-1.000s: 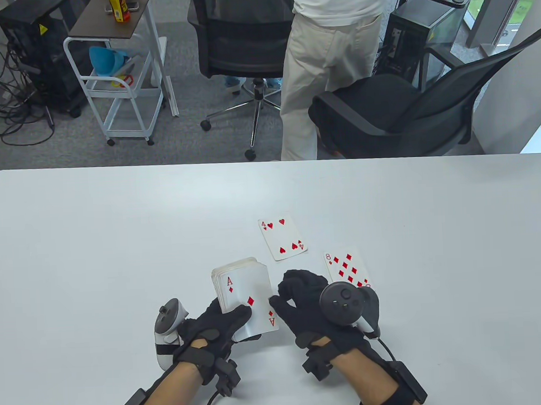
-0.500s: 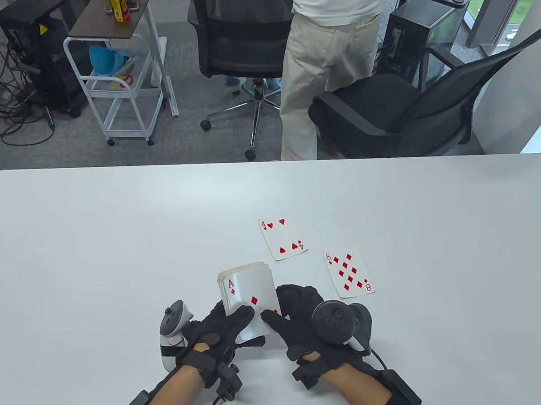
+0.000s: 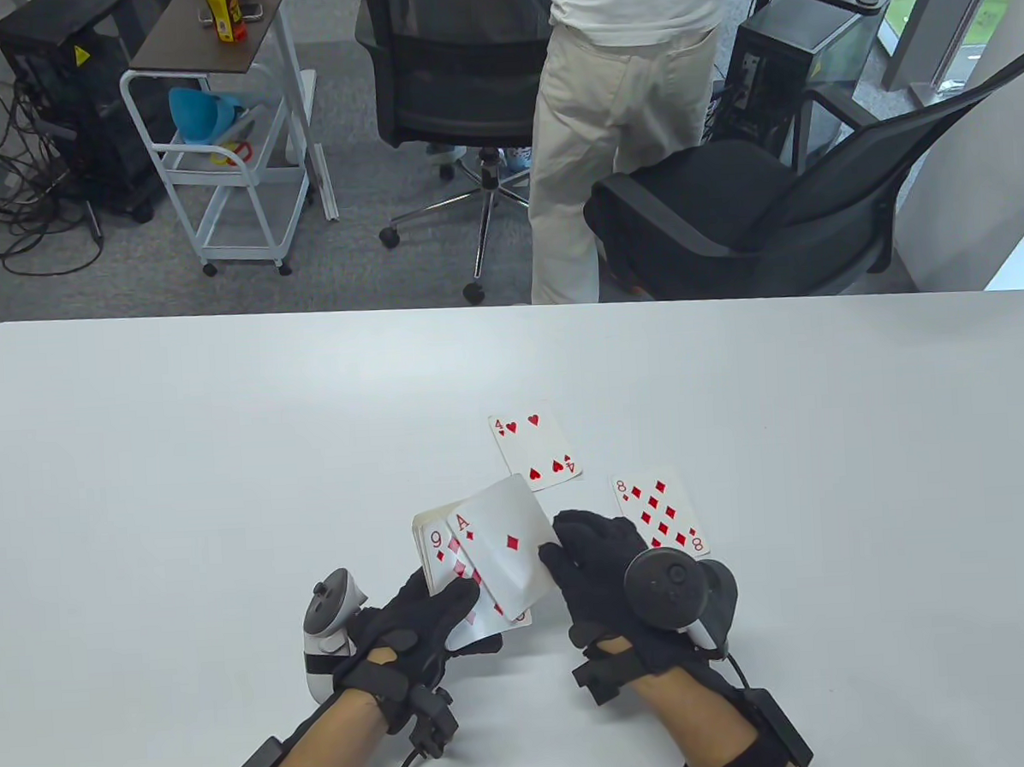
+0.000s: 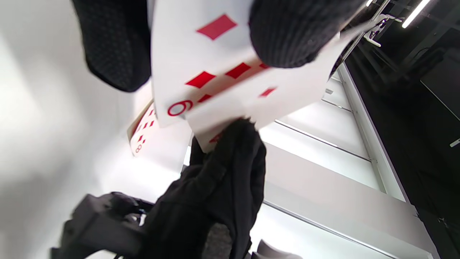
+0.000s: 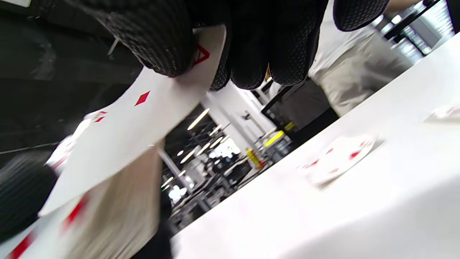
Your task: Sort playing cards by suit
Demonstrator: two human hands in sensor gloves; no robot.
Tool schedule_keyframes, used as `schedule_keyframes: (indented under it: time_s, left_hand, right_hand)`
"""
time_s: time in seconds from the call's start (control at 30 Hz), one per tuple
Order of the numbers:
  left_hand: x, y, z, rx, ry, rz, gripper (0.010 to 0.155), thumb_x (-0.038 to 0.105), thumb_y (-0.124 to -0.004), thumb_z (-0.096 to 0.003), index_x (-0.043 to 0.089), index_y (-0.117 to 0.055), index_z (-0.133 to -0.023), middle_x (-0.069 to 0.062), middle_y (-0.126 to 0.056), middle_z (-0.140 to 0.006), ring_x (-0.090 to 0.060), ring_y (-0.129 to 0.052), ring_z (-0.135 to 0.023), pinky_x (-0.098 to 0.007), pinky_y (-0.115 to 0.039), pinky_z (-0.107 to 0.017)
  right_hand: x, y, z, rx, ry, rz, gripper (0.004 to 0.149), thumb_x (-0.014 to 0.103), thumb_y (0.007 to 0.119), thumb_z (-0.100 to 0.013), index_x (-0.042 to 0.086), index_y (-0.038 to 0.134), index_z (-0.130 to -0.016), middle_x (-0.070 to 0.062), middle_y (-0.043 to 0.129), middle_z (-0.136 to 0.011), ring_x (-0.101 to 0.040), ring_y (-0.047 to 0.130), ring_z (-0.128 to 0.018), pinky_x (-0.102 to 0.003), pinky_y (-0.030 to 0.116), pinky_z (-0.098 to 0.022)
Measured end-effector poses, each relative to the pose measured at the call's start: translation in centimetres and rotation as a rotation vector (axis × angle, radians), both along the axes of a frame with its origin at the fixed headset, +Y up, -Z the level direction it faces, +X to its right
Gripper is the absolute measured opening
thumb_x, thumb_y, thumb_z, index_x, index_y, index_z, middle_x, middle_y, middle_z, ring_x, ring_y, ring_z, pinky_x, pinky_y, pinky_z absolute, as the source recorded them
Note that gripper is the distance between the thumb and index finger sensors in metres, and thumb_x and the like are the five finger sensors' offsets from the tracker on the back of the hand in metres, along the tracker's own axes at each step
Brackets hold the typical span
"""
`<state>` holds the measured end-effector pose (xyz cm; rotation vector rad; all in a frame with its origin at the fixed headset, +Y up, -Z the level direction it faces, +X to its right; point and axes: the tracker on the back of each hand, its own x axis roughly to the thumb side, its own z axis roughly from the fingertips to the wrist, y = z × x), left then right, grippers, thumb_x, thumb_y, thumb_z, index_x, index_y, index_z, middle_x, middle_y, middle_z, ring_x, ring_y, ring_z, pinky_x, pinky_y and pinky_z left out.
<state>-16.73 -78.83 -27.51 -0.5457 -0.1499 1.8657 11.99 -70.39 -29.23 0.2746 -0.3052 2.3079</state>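
**Ace of diamonds pinched at the deck**

Fingers (image 3: 572,545) of the right hand (image 3: 612,584) are curled closed on the right edge of the ace of diamonds (image 3: 508,545), which tilts up and leftward from them, its left part lying over the deck (image 3: 453,567). In the right wrist view the thumb lies on the card's face and the other fingers (image 5: 258,54) are folded under it, so the card is pinched between them; the pip near the grip and the middle diamond (image 5: 142,98) both show.

Just left of those fingers, the left hand (image 3: 413,624) holds the deck face up, thumb laid across the lower part of the top card, the nine of diamonds (image 3: 442,552), whose corner index peeks out from under the ace. In the left wrist view the thumb (image 4: 294,32) presses on the nine (image 4: 201,72) and another gloved finger (image 4: 115,43) wraps the deck's far side; the view is blurred at its edges.

Beyond the right fingertips, farther up the white table (image 3: 225,467), lies the four of hearts (image 3: 535,447), face up and apart from the ace. Just to the right of the same fingers the eight of diamonds (image 3: 660,514) lies face up, its near corner hidden behind the tracker (image 3: 673,585) on the back of the right hand. The two table cards do not touch each other.
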Motion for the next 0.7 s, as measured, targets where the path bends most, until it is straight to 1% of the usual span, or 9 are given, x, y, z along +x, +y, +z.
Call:
schedule_keyframes:
  time_s: [0.1, 0.17, 0.3, 0.4, 0.43, 0.5, 0.57, 0.63, 0.7]
  left_hand:
    - [-0.4, 0.3, -0.1, 0.004, 0.017, 0.013, 0.066, 0.045, -0.084, -0.0523, 0.027, -0.051, -0.106, -0.002, -0.071, -0.106, -0.033, -0.085, -0.092, -0.041, -0.093, -0.053]
    - [-0.6, 0.5, -0.2, 0.014, 0.023, 0.007, 0.066, 0.045, -0.084, -0.0523, 0.027, -0.051, -0.106, -0.002, -0.071, -0.106, -0.033, -0.085, -0.092, -0.042, -0.093, -0.053]
    - [-0.6, 0.5, -0.3, 0.018, 0.023, -0.001, 0.066, 0.045, -0.084, -0.0523, 0.027, -0.051, -0.106, -0.002, -0.071, -0.106, -0.033, -0.085, -0.092, -0.042, -0.092, -0.053]
    - [-0.4, 0.5, -0.3, 0.015, 0.019, -0.006, 0.066, 0.045, -0.084, -0.0525, 0.026, -0.051, -0.106, -0.002, -0.071, -0.106, -0.033, -0.085, -0.092, -0.042, -0.092, -0.053]
    - [-0.4, 0.5, -0.3, 0.015, 0.018, -0.008, 0.066, 0.044, -0.084, -0.0525, 0.026, -0.051, -0.106, -0.003, -0.071, -0.106, -0.033, -0.085, -0.092, -0.042, -0.092, -0.053]
    - [-0.4, 0.5, -0.2, 0.017, 0.017, -0.013, 0.066, 0.044, -0.084, -0.0525, 0.026, -0.051, -0.106, -0.003, -0.071, -0.106, -0.033, -0.085, -0.092, -0.042, -0.092, -0.053]
    - [-0.4, 0.4, -0.3, 0.019, 0.017, -0.013, 0.066, 0.044, -0.084, -0.0525, 0.026, -0.051, -0.106, -0.003, -0.071, -0.106, -0.033, -0.085, -0.092, -0.042, -0.092, -0.053]
    - [-0.4, 0.4, -0.3, 0.018, 0.016, -0.013, 0.066, 0.044, -0.084, -0.0524, 0.026, -0.051, -0.106, -0.003, -0.071, -0.106, -0.033, -0.085, -0.091, -0.042, -0.092, -0.053]
    - [-0.4, 0.4, -0.2, 0.018, 0.015, -0.016, 0.066, 0.045, -0.084, -0.0525, 0.026, -0.051, -0.106, -0.003, -0.071, -0.106, -0.033, -0.085, -0.092, -0.042, -0.092, -0.054]
  right_hand:
    - [3.8, 0.3, -1.6, -0.025, -0.119, -0.033, 0.036, 0.033, 0.079, -0.054, 0.016, 0.082, -0.086, -0.017, 0.074, -0.098, -0.046, 0.070, -0.093, -0.070, 0.046, -0.068]
    - [6.9, 0.2, -2.8, -0.088, -0.223, -0.023, 0.036, 0.034, 0.079, -0.055, 0.016, 0.083, -0.087, -0.018, 0.071, -0.101, -0.047, 0.066, -0.094, -0.071, 0.044, -0.068]
    - [10.0, -1.0, -4.7, -0.233, -0.332, 0.096, 0.037, 0.033, 0.080, -0.055, 0.014, 0.083, -0.086, -0.021, 0.064, -0.104, -0.050, 0.057, -0.097, -0.073, 0.039, -0.068]
    - [10.2, -2.5, -5.7, -0.415, -0.320, 0.220, 0.037, 0.033, 0.082, -0.056, 0.012, 0.083, -0.086, -0.023, 0.058, -0.107, -0.052, 0.049, -0.100, -0.074, 0.034, -0.068]
    - [10.1, -2.9, -5.8, -0.440, -0.322, 0.253, 0.037, 0.033, 0.083, -0.056, 0.012, 0.082, -0.086, -0.023, 0.056, -0.107, -0.053, 0.047, -0.100, -0.074, 0.033, -0.068]
    - [9.6, -3.5, -6.2, -0.464, -0.355, 0.346, 0.038, 0.032, 0.084, -0.055, 0.010, 0.082, -0.086, -0.024, 0.056, -0.107, -0.053, 0.047, -0.100, -0.074, 0.033, -0.068]
    - [8.7, -4.1, -6.4, -0.491, -0.395, 0.494, 0.039, 0.031, 0.084, -0.055, 0.008, 0.081, -0.086, -0.024, 0.055, -0.108, -0.053, 0.046, -0.100, -0.074, 0.032, -0.068]
    - [8.2, -4.4, -6.4, -0.481, -0.422, 0.628, 0.040, 0.032, 0.084, -0.055, 0.008, 0.079, -0.087, -0.023, 0.056, -0.108, -0.052, 0.046, -0.100, -0.073, 0.033, -0.069]
    - [7.9, -4.7, -6.4, -0.485, -0.444, 0.685, 0.041, 0.033, 0.085, -0.055, 0.008, 0.078, -0.087, -0.023, 0.055, -0.108, -0.052, 0.044, -0.101, -0.073, 0.033, -0.069]
